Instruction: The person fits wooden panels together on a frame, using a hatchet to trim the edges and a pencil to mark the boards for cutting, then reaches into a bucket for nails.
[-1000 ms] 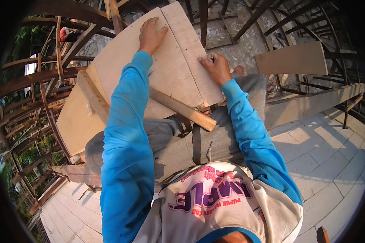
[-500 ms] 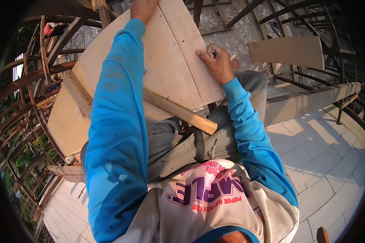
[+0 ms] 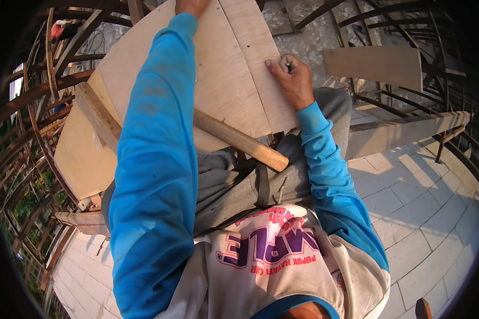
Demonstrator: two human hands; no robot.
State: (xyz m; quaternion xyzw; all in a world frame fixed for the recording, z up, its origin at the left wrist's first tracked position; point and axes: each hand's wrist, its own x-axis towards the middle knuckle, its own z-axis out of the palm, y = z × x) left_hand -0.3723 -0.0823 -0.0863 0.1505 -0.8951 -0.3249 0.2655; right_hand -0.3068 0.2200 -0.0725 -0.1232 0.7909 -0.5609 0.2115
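A pale plywood sheet [image 3: 138, 69] lies in front of me, and a narrower plywood strip [image 3: 258, 64] runs along its right side. My left hand [image 3: 192, 6] is at the far edge, cut off by the picture's top, its fingers out of sight. Over the strip's right edge my right hand [image 3: 294, 82] is closed, thumb against the wood. A small shiny metal piece [image 3: 288, 65] shows among its curled fingers. Below, a wooden bar [image 3: 245, 142] slants from under my left forearm toward my lap. Another wooden piece [image 3: 98, 117] lies left of that forearm.
Curved dark timbers [image 3: 34, 106] frame the left side, with more at the upper right. A plywood offcut [image 3: 375, 66] rests on the right-hand framing. A long beam [image 3: 404, 135] extends right from my knee, above pale floor planks [image 3: 410, 196].
The plywood's left edge and the wooden piece sit slightly farther left and higher in view. Both hands have shifted a little; my right hand stays at the strip's edge.
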